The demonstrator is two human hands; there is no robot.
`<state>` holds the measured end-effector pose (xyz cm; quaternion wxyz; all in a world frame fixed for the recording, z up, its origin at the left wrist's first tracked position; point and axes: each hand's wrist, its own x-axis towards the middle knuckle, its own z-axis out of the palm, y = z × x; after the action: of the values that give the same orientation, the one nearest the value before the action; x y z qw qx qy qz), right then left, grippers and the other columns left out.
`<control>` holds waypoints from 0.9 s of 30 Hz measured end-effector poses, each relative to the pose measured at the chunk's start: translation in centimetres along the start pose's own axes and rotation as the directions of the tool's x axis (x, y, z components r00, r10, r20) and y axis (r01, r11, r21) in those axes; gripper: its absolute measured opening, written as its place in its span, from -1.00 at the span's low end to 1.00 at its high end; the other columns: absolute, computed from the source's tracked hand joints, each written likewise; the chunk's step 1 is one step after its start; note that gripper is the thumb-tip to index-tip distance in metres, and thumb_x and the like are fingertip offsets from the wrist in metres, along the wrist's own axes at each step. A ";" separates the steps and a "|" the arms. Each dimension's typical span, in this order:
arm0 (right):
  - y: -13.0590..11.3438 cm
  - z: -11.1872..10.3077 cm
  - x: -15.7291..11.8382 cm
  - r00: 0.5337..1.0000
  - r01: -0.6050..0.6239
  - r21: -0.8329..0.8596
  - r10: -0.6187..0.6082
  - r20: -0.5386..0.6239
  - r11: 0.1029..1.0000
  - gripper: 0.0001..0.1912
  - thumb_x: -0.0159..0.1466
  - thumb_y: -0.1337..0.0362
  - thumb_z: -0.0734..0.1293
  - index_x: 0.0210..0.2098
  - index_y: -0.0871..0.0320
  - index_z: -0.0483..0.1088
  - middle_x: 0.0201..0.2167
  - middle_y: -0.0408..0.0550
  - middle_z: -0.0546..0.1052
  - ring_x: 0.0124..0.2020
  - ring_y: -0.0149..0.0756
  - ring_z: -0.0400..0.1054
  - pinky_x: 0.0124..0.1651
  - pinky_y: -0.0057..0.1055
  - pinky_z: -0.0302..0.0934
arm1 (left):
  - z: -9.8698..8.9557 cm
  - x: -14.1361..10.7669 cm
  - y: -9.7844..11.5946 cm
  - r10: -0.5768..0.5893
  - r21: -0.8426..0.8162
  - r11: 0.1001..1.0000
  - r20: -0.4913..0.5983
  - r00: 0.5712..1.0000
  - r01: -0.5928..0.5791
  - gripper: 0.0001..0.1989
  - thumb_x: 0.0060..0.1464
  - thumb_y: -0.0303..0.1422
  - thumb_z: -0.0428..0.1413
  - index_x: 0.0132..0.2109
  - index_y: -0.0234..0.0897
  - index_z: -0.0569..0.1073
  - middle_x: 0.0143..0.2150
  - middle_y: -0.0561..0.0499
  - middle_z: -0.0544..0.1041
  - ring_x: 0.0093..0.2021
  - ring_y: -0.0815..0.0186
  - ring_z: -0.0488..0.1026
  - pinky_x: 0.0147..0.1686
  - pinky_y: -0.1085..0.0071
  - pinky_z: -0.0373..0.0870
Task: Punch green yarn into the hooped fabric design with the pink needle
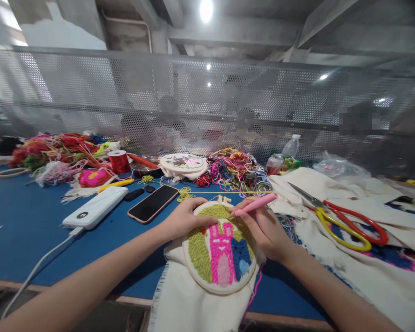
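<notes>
A round embroidery hoop with cream cloth tilts at the table's front edge. Its looped-yarn picture has a bright pink figure and a blue one on olive green. My left hand grips the hoop's upper left rim, thumb over the stitched front and fingers hidden behind. Pinched in my right hand is a pink punch needle, its tip close to the upper right stitching. A yellow-green yarn strand stretches across behind the hoop. Loose cloth hangs below it.
At left lie a white power bank with a cable and a phone. Behind are yarn heaps, a red thread spool and another hoop. Large scissors rest on cloth at right. A perforated metal screen borders the back.
</notes>
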<state>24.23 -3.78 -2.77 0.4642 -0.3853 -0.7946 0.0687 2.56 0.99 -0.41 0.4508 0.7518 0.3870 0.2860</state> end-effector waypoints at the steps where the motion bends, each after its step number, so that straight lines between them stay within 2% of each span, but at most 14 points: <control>1: 0.0 0.0 0.0 1.000 0.008 0.005 -0.008 -0.002 1.000 -0.89 0.38 0.27 0.10 -0.19 0.10 0.23 -0.26 -0.02 0.45 -0.28 -0.26 0.40 -0.16 -0.27 0.28 | 0.0 0.0 -0.1 -0.001 0.001 1.000 0.003 1.000 0.001 -0.65 -0.13 -0.21 0.24 -0.19 -0.31 0.48 -0.31 -0.01 0.57 -0.35 0.27 0.48 -0.37 0.41 0.40; 8: -0.1 -0.1 0.1 0.999 0.034 -0.019 -0.034 -0.001 0.999 -0.91 0.37 0.30 0.11 -0.20 0.09 0.21 -0.27 -0.03 0.45 -0.28 -0.26 0.39 -0.18 -0.29 0.29 | 0.0 0.1 -0.2 -0.010 0.025 1.000 0.005 1.000 0.010 -0.63 -0.12 -0.18 0.24 -0.18 -0.31 0.48 -0.30 -0.03 0.57 -0.34 0.24 0.49 -0.38 0.41 0.39; 13: 0.2 0.3 0.2 0.994 0.097 -0.088 -0.091 0.067 0.991 -0.89 0.36 0.29 0.11 -0.18 0.09 0.24 -0.26 0.00 0.46 -0.24 -0.21 0.38 -0.15 -0.24 0.30 | 0.0 -0.1 0.1 0.015 0.027 1.000 0.010 1.000 -0.016 -0.66 -0.11 -0.22 0.23 -0.18 -0.32 0.50 -0.29 -0.02 0.57 -0.32 0.25 0.47 -0.35 0.42 0.38; 17: 0.1 0.2 0.6 0.996 0.039 -0.094 -0.031 0.084 0.995 -0.89 0.35 0.25 0.17 -0.18 0.10 0.28 -0.23 0.01 0.45 -0.21 -0.19 0.37 -0.12 -0.23 0.30 | -0.1 -0.2 0.4 0.041 0.009 0.999 0.036 0.998 -0.042 -0.64 -0.10 -0.23 0.22 -0.14 -0.30 0.51 -0.24 -0.02 0.57 -0.27 0.25 0.46 -0.29 0.41 0.38; 22: 0.1 -0.2 1.0 0.996 -0.039 -0.024 0.040 0.076 0.999 -0.91 0.32 0.27 0.22 -0.22 0.13 0.33 -0.25 -0.02 0.46 -0.19 -0.20 0.37 -0.10 -0.24 0.28 | -0.3 -0.3 0.6 0.069 0.032 0.997 0.033 0.997 -0.070 -0.66 -0.09 -0.24 0.23 -0.16 -0.33 0.52 -0.25 -0.03 0.57 -0.28 0.26 0.46 -0.28 0.41 0.36; 27: 0.0 -0.3 0.9 0.997 -0.006 -0.008 0.007 0.080 1.000 -0.90 0.30 0.25 0.26 -0.27 0.12 0.38 -0.25 -0.03 0.48 -0.21 -0.22 0.39 -0.10 -0.25 0.29 | -0.1 -0.2 0.4 0.048 -0.017 0.999 0.031 0.998 -0.048 -0.62 -0.11 -0.24 0.24 -0.12 -0.30 0.51 -0.23 -0.03 0.58 -0.27 0.26 0.47 -0.28 0.40 0.37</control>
<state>24.19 -3.23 -2.01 0.4303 -0.3866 -0.8115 0.0822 2.46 0.71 0.01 0.4559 0.7617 0.3593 0.2879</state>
